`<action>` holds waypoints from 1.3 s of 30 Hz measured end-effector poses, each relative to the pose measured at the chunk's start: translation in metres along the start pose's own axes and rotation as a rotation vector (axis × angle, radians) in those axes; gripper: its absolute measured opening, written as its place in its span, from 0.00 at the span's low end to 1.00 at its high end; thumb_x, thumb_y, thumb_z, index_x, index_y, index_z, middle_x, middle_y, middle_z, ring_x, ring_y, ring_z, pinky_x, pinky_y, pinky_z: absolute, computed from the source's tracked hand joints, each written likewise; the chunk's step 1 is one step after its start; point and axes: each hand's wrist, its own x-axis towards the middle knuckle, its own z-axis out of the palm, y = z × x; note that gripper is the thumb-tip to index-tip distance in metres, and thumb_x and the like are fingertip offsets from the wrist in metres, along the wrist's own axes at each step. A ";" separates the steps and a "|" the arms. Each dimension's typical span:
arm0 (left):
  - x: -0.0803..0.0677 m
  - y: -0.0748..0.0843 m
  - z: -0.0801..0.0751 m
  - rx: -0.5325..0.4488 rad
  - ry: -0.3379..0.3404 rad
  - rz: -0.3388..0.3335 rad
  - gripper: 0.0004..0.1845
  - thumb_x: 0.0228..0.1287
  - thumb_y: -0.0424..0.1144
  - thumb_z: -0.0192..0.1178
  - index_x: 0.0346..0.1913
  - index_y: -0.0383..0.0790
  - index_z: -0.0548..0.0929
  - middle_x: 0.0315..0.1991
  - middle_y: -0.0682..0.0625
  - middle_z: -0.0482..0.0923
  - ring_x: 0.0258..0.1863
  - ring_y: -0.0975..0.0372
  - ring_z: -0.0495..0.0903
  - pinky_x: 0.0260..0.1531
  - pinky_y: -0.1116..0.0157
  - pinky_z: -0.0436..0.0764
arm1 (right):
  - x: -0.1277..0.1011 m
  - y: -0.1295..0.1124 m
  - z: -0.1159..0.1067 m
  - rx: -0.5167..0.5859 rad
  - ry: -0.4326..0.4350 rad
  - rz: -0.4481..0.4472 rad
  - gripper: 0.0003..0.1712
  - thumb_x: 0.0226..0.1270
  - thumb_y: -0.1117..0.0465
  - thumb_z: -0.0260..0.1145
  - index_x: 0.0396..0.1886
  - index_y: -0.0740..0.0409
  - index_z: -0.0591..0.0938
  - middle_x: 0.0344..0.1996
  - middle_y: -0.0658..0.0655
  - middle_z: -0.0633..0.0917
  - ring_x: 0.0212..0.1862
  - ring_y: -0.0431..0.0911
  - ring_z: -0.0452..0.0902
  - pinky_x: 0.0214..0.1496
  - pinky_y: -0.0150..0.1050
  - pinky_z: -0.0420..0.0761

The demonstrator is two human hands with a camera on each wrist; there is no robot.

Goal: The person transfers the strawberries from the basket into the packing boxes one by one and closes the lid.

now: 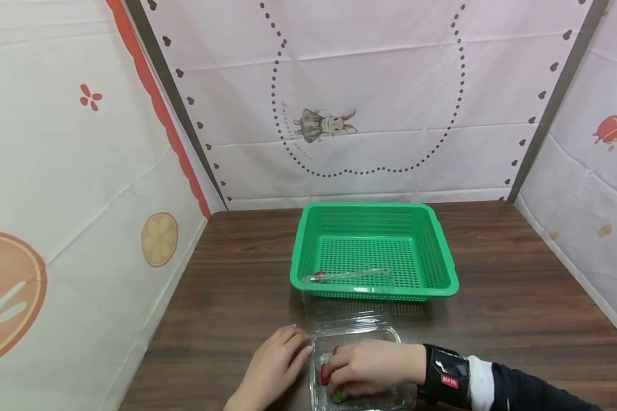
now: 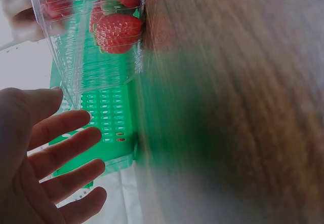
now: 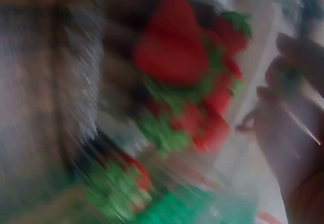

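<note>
A clear plastic box (image 1: 357, 337) with several strawberries (image 2: 119, 33) in it lies on the table, its lid (image 1: 349, 288) folded back. My left hand (image 1: 273, 365) is beside the box's left edge, fingers spread, with thumb and forefinger tips right at the plastic. Reaching into the box from the right, my right hand (image 1: 362, 365) has its fingers curled around a strawberry (image 1: 325, 374). That hand hides much of the box's inside. In the right wrist view, strawberries (image 3: 174, 46) with green leaves appear blurred beside the hand (image 3: 298, 107).
A green plastic basket (image 1: 442, 251) stands behind the box, and the raised lid overlaps its front rim. One red strawberry (image 1: 319, 275) shows at the basket's front left. Printed cloth walls (image 1: 391, 103) border the wooden table (image 1: 226, 285) at the back and sides.
</note>
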 end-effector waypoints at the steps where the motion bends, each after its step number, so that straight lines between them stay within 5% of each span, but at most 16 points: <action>1: 0.000 0.000 0.001 -0.002 0.001 0.000 0.08 0.70 0.44 0.64 0.46 0.46 0.87 0.46 0.56 0.83 0.55 0.56 0.81 0.53 0.55 0.82 | -0.001 0.000 0.004 -0.005 -0.007 0.003 0.09 0.71 0.56 0.69 0.48 0.48 0.86 0.49 0.46 0.83 0.51 0.35 0.77 0.58 0.20 0.71; 16: 0.000 0.005 0.002 -0.023 -0.036 -0.065 0.10 0.73 0.46 0.61 0.48 0.46 0.87 0.49 0.54 0.83 0.58 0.54 0.80 0.53 0.53 0.82 | -0.009 0.003 0.041 0.079 0.064 0.063 0.13 0.72 0.51 0.68 0.53 0.45 0.83 0.57 0.47 0.80 0.57 0.35 0.71 0.64 0.23 0.66; 39: 0.000 0.004 0.002 -0.024 -0.040 -0.084 0.08 0.72 0.45 0.62 0.47 0.47 0.87 0.48 0.55 0.83 0.57 0.55 0.80 0.53 0.53 0.82 | -0.009 0.005 0.044 0.128 0.029 0.072 0.15 0.73 0.52 0.67 0.57 0.46 0.82 0.59 0.48 0.78 0.60 0.36 0.70 0.67 0.24 0.64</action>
